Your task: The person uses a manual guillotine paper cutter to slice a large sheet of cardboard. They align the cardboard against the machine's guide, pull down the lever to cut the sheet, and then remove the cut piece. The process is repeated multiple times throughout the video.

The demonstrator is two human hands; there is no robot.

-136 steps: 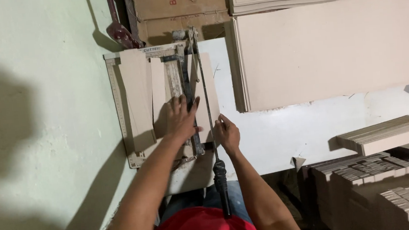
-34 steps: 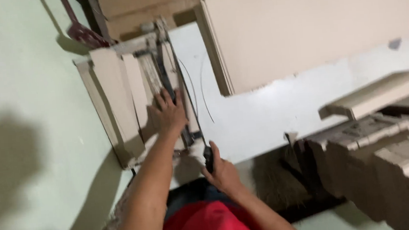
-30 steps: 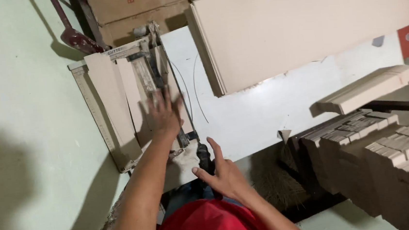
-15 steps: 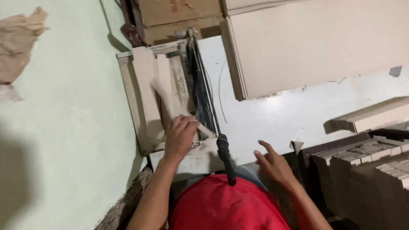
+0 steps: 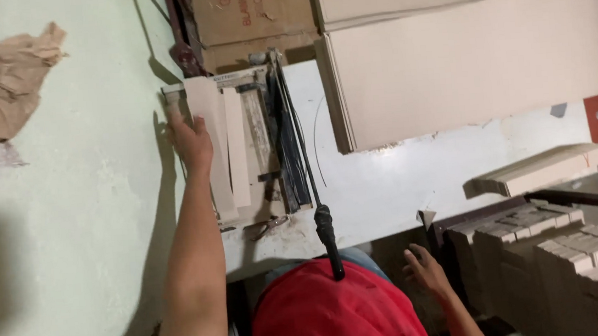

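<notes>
A big stack of pale board sheets [image 5: 468, 62] is lying flat and smooth on the white table [image 5: 392, 182], well to the right of the left hand [image 5: 190, 141]. Brown cartons [image 5: 251, 12] are standing beyond the hand, against the pale green wall [image 5: 67, 207], where a crumpled brown paper [image 5: 4, 81] is hanging far to its left.

The cutter [image 5: 255, 146], a flat scuffed board with a ruled edge and a dark blade arm, is lying just right of the left hand. That hand is stretching forward with fingers loosely spread, resting at the cutter's left edge and touching the long pale strip [image 5: 213, 146] that is lying there lengthwise; it is not closing around anything. A second narrow strip [image 5: 236, 148] is lying just right of the first. The arm's black handle [image 5: 327, 240] is sticking out toward the person's red shirt [image 5: 332, 315], midway between the two hands.

The right hand [image 5: 427, 272] is hanging low beside the table edge, fingers open and empty, nearest the stacks of small cut pieces [image 5: 569, 253] on its right. A slim bundle [image 5: 537, 169] is lying above those.
</notes>
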